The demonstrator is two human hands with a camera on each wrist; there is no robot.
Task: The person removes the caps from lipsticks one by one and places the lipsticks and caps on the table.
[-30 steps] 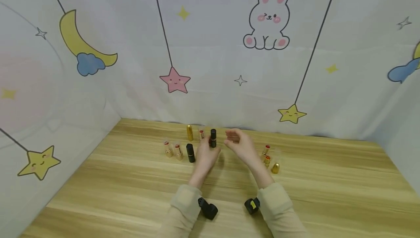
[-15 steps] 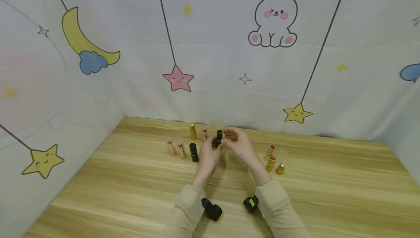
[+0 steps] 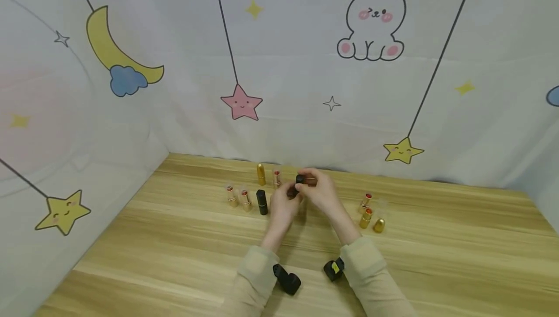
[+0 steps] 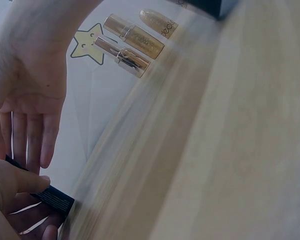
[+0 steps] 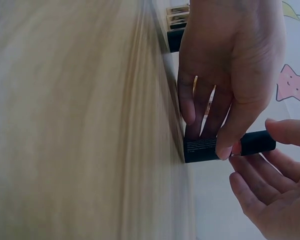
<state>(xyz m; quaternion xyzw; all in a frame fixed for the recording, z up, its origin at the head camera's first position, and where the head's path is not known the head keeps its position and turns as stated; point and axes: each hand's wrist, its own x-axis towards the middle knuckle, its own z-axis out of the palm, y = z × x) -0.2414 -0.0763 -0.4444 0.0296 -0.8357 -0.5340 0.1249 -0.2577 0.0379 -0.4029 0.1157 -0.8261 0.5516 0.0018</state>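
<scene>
A black lipstick [image 3: 299,179] is held between both hands over the back middle of the table. My left hand [image 3: 285,205] grips its lower, printed part, also seen in the left wrist view as a black tube end [image 4: 57,199]. From the other side my right hand [image 3: 320,191] pinches the upper black end [image 5: 257,142], thumb on top and fingers beneath in the right wrist view. A small reddish patch shows between the two black sections there. Left of my left hand stands another black lipstick [image 3: 261,202], beside two pinkish-gold lipsticks [image 3: 246,200].
Behind the left hand are a gold bullet-shaped tube [image 3: 260,174] and a red lipstick [image 3: 277,178]. To the right of the right hand stand two red-tipped gold lipsticks [image 3: 366,218] and a short gold bullet-shaped tube [image 3: 379,225]. A printed curtain [image 3: 305,132] rises behind the table [image 3: 183,249].
My right hand has come in from the right and now pinches the top of the black lipstick, which has tilted in my left hand. The head view has shifted slightly right.
</scene>
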